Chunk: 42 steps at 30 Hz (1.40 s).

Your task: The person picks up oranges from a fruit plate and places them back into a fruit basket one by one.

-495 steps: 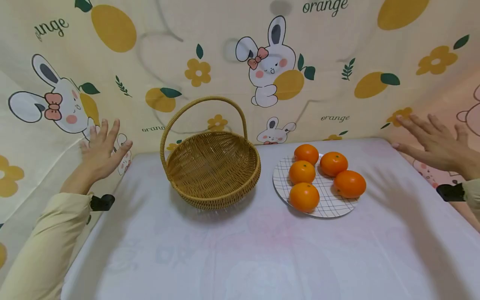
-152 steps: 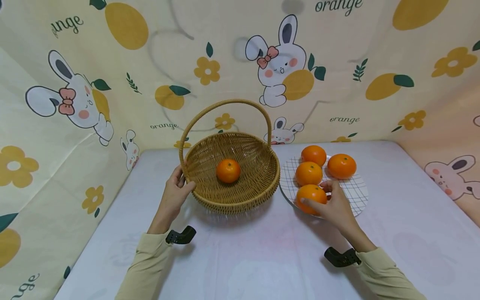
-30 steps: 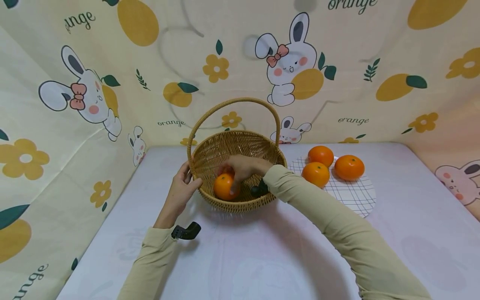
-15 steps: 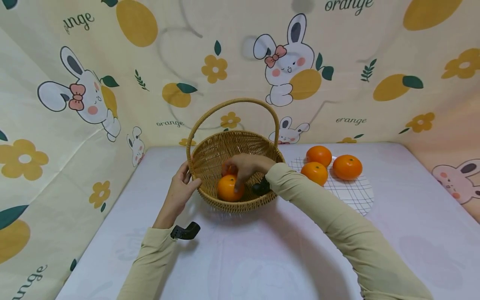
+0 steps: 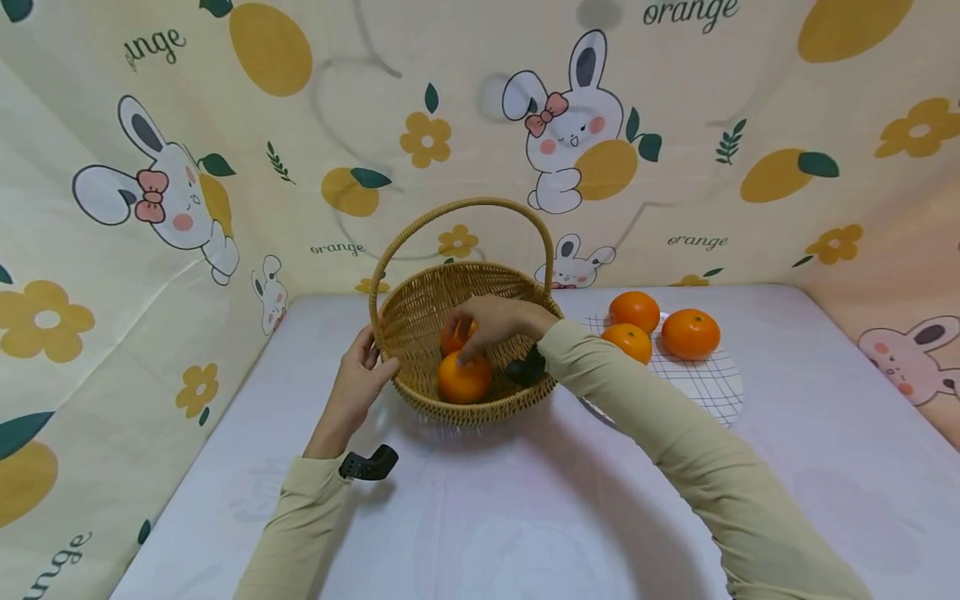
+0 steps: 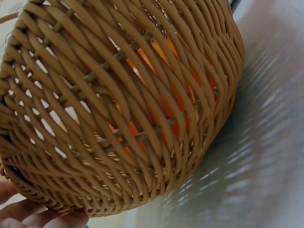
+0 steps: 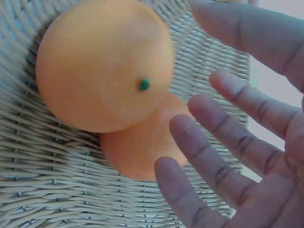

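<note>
1. Here, the wicker basket [image 5: 467, 412] stands on the white table [image 5: 517, 525], its handle [image 5: 480, 202] arching above it, and its hollow faces toward the person.
2. The left hand [image 5: 355, 383] is at the left side of the basket and grips its edge, with the thumb on the rim and the fingers behind it, on the outer wall.
3. The right hand [image 5: 497, 318] is over the inside of the basket. Its fingers are extended and spread apart, with nothing held in them. The thumb is near the front orange, but whether it touches, I cannot tell.
4. In the basket lie two oranges: the front orange [image 5: 467, 382] is close to the near rim, and the back orange [image 5: 454, 340] is just behind it, partly hidden by the right hand.
5. To the right of the basket is a round plate [image 5: 705, 392] with thin grid lines. Three more oranges [image 5: 691, 334] are grouped at its far side, one partly covered by the right sleeve [image 5: 675, 433].
6. Behind the basket hangs a cream cloth [image 5: 465, 50], printed with rabbits, flowers and fruits.
</note>
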### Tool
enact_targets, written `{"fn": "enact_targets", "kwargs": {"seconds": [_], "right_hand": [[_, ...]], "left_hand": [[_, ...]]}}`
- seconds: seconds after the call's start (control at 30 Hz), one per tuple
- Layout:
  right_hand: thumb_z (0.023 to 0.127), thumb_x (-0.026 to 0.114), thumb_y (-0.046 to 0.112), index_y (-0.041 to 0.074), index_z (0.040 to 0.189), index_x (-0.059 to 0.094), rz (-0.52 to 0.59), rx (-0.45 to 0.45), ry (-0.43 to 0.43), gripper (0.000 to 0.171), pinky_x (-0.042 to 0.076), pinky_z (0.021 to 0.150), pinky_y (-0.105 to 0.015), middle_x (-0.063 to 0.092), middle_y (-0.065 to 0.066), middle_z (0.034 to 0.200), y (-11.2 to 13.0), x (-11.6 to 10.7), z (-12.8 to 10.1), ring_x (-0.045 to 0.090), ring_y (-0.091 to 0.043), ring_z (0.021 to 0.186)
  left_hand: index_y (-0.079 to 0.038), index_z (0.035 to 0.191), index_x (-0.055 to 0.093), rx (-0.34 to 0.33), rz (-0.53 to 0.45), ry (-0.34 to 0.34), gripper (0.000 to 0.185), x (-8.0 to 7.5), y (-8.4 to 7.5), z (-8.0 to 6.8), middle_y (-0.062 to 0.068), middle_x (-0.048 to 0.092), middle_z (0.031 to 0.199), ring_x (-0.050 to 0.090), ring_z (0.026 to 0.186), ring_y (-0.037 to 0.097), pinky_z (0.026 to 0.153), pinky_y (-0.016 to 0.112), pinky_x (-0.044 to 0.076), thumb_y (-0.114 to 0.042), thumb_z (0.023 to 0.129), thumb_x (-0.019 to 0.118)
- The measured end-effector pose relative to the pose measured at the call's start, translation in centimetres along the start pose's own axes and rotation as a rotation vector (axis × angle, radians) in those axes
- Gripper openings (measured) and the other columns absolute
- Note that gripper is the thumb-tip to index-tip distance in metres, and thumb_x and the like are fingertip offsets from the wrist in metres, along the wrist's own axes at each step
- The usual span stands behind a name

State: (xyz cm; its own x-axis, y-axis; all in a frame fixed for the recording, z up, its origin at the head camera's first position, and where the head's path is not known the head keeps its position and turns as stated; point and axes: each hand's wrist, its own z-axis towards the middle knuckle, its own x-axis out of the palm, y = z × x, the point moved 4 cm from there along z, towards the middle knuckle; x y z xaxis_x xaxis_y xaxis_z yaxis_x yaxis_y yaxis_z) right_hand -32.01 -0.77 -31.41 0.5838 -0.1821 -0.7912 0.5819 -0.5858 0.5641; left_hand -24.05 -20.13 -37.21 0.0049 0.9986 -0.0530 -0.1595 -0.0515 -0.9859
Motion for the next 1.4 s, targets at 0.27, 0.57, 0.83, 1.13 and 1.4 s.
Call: {"fn": "enact_targets", "kwargs": {"seconds": [0.27,0.57,0.83,1.13,1.4], "right_hand": [[0.085,0.073,0.030,0.008,0.118,0.063,0.117,-0.033,-0.167,0.041,0.045,0.087,-0.034,0.064,-0.003,0.104,0.2,-1.9,-1.6,0.056,-0.019,0.102],[0.088,0.070,0.030,0.010,0.115,0.062,0.284,-0.050,-0.516,0.035,0.048,0.080,-0.036,0.063,-0.003,0.105,0.5,-3.9,-5.6,0.060,-0.021,0.096],[0.087,0.071,0.028,0.008,0.114,0.062,0.310,-0.009,-0.955,0.035,0.048,0.077,-0.033,0.065,-0.006,0.100,-0.5,-5.1,-10.5,0.060,-0.021,0.091],[0.087,0.071,0.033,0.006,0.117,0.061,0.330,0.107,-1.243,0.041,0.046,0.072,-0.027,0.062,-0.008,0.101,-3.8,-4.1,-14.4,0.055,-0.018,0.089],[0.085,0.072,0.038,0.003,0.123,0.057,0.366,0.294,-1.224,0.053,0.041,0.088,-0.041,0.058,-0.016,0.112,-7.8,-1.0,-16.0,0.052,-0.031,0.102]], "left_hand": [[-0.005,0.151,0.028,-0.002,-0.004,-0.002,0.073,0.0,0.0,0.0,0.010,0.022,0.157,0.023,0.142,0.025,0.104,0.043,0.036,0.010,0.084,0.053],[-0.004,0.151,0.028,-0.002,-0.001,-0.009,0.073,0.1,-0.1,-0.1,0.011,0.023,0.156,0.024,0.142,0.026,0.104,0.043,0.036,0.011,0.084,0.052],[-0.004,0.151,0.028,0.003,-0.001,-0.009,0.072,0.1,0.0,-0.1,0.011,0.023,0.156,0.024,0.142,0.026,0.104,0.044,0.036,0.012,0.084,0.052],[-0.004,0.151,0.028,-0.005,-0.001,-0.005,0.072,0.0,0.2,-0.1,0.011,0.022,0.157,0.022,0.142,0.027,0.104,0.045,0.035,0.012,0.085,0.051],[-0.004,0.151,0.028,0.003,0.004,-0.015,0.073,0.0,0.1,-0.1,0.011,0.021,0.157,0.022,0.142,0.027,0.104,0.045,0.036,0.012,0.085,0.052]]}}
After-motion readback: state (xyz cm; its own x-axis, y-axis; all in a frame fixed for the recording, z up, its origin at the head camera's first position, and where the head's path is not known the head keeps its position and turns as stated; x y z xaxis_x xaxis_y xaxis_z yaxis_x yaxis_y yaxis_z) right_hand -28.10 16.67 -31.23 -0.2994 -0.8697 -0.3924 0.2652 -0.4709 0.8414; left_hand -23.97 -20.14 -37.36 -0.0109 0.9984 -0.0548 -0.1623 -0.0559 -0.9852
